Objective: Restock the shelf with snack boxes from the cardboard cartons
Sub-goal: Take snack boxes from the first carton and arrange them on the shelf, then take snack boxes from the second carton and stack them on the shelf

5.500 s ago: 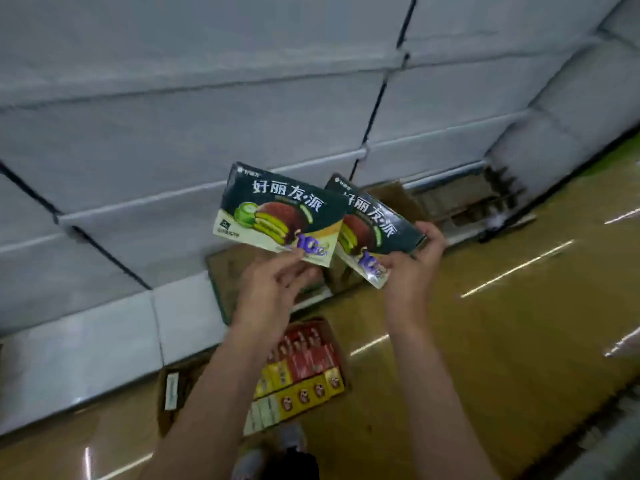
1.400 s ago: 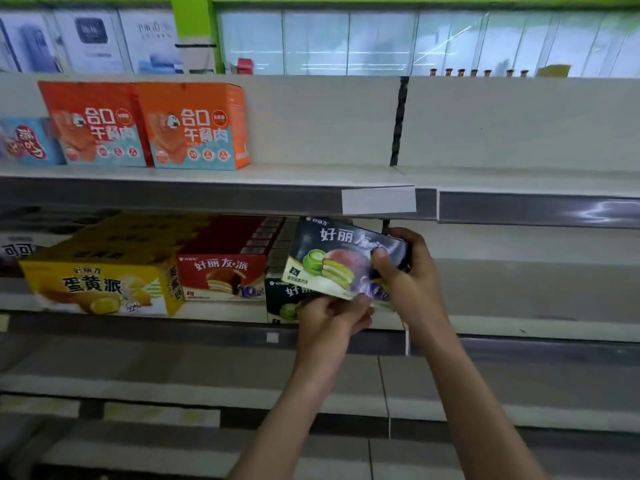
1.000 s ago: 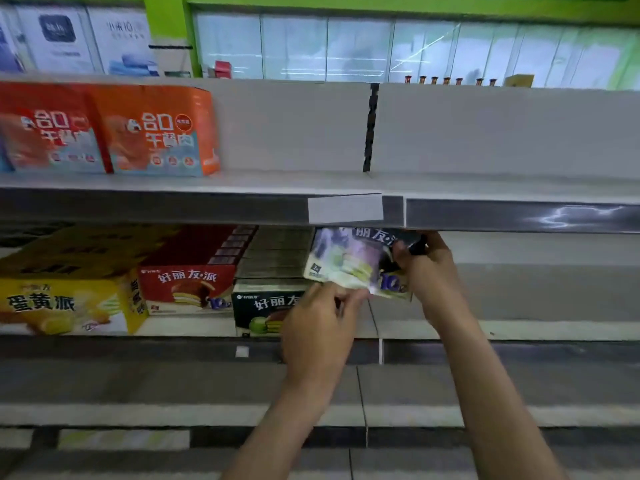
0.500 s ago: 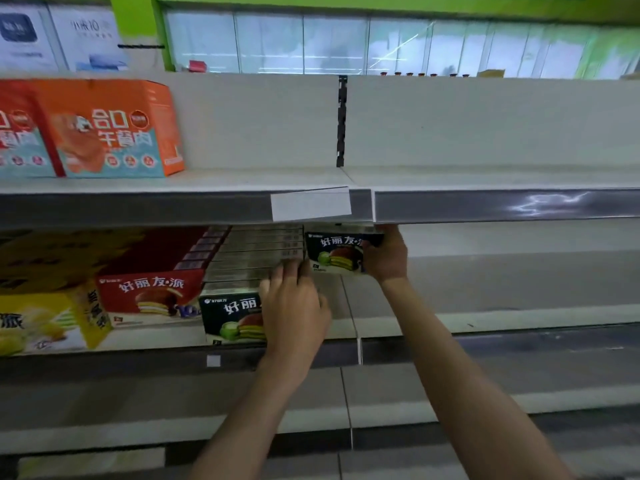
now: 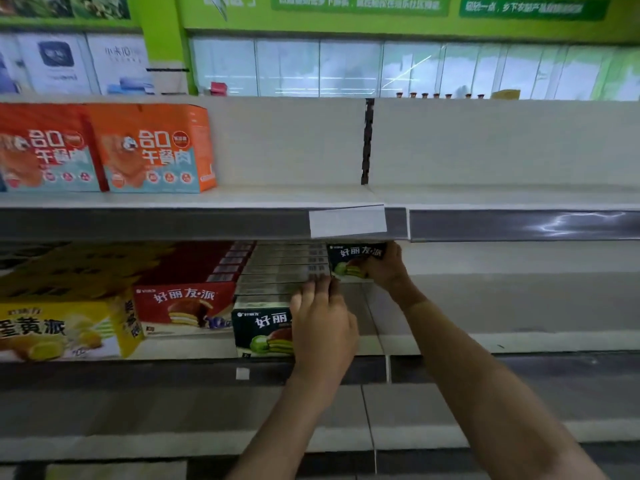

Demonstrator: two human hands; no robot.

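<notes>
A dark green cardboard snack box (image 5: 349, 259) was gripped in the right hand (image 5: 382, 268) at the back of the grey metal shelf (image 5: 502, 342), beside a row of matching dark green boxes (image 5: 263, 327). The left hand (image 5: 323, 327) was rested on that row, fingers straight, grasping nothing. Red snack boxes (image 5: 183, 310) were stacked alongside.

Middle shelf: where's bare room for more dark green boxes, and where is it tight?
Free: the middle shelf right of the right hand, which holds a dark green box deep under the upper shelf lip. Crowded: the left side, with the dark green row under the left hand, the red boxes and the yellow boxes side by side.
</notes>
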